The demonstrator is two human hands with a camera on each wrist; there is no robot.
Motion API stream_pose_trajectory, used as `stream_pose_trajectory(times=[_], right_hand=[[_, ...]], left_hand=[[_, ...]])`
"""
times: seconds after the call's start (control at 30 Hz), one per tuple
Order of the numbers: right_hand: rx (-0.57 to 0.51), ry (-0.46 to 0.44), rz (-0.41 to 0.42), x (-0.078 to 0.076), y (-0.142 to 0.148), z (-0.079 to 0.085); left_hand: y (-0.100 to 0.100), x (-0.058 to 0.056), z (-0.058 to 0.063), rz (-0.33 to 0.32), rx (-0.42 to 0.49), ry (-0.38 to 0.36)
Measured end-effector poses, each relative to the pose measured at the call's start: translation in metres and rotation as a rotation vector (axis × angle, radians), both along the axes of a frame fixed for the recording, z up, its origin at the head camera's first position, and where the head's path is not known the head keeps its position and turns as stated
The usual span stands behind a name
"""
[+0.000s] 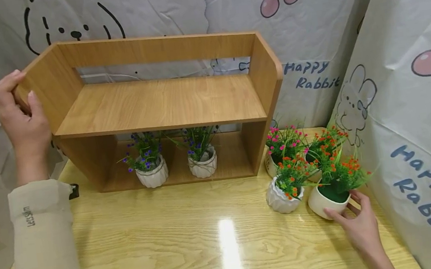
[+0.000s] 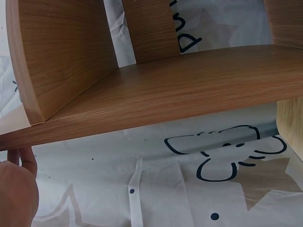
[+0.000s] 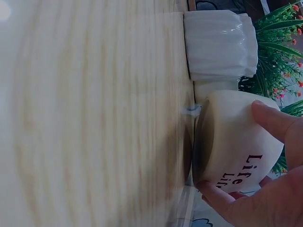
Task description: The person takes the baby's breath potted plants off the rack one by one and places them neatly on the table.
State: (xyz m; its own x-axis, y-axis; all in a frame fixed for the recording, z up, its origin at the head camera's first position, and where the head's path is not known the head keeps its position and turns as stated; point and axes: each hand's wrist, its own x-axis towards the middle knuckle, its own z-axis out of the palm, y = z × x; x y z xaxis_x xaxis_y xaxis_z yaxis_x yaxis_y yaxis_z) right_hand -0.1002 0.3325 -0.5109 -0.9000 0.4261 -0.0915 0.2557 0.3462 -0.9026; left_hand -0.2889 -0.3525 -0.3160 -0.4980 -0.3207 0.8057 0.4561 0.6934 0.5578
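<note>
My left hand (image 1: 24,122) grips the upper left side panel of a two-tier wooden shelf (image 1: 167,106); in the left wrist view its fingers (image 2: 29,158) meet the panel's edge. With thumb and fingers my right hand (image 1: 359,224) holds a smooth white flowerpot (image 3: 241,137) with green leaves and orange flowers. The pot bears dark red lettering and tilts, its underside partly showing close over the table. Beside it stands a ribbed white pot (image 1: 284,200) of orange flowers. Behind these are a pot with pink flowers (image 1: 286,141) and another orange-flowered plant (image 1: 323,141).
Two white pots with purple-blue flowers, one on the left (image 1: 153,173) and one further right (image 1: 203,163), stand on the shelf's lower tier. The wooden table (image 1: 152,245) reaches forward from the shelf. Printed cloth (image 1: 412,128) hangs behind and on both sides.
</note>
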Motion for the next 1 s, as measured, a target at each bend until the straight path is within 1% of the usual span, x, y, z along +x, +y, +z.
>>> stream_pose_trajectory(times=[0.1,0.23,0.37,0.5,0.6,0.77,1.0], right_hand=[[-0.009,-0.027,0.01,-0.001,-0.001,0.0],[0.004,-0.051,0.021,-0.003,-0.001,0.0],[0.012,-0.032,0.055,-0.008,-0.001,-0.002],[0.011,-0.003,0.084,-0.01,-0.003,-0.004],[0.018,0.0,0.094,-0.009,-0.004,-0.005],[0.03,-0.01,0.094,-0.009,-0.006,-0.004],[0.051,0.011,0.106,-0.012,-0.006,-0.005]], left_hand=[[-0.002,-0.002,-0.001,-0.014,0.019,0.028],[0.001,0.001,-0.001,-0.017,0.019,0.032],[0.011,0.01,0.007,-0.006,0.021,0.032],[0.024,0.02,0.015,-0.001,0.028,0.026],[0.029,0.023,0.019,-0.007,0.033,0.027],[0.03,0.025,0.019,-0.006,0.038,0.025],[0.028,0.025,0.018,-0.006,0.028,0.025]])
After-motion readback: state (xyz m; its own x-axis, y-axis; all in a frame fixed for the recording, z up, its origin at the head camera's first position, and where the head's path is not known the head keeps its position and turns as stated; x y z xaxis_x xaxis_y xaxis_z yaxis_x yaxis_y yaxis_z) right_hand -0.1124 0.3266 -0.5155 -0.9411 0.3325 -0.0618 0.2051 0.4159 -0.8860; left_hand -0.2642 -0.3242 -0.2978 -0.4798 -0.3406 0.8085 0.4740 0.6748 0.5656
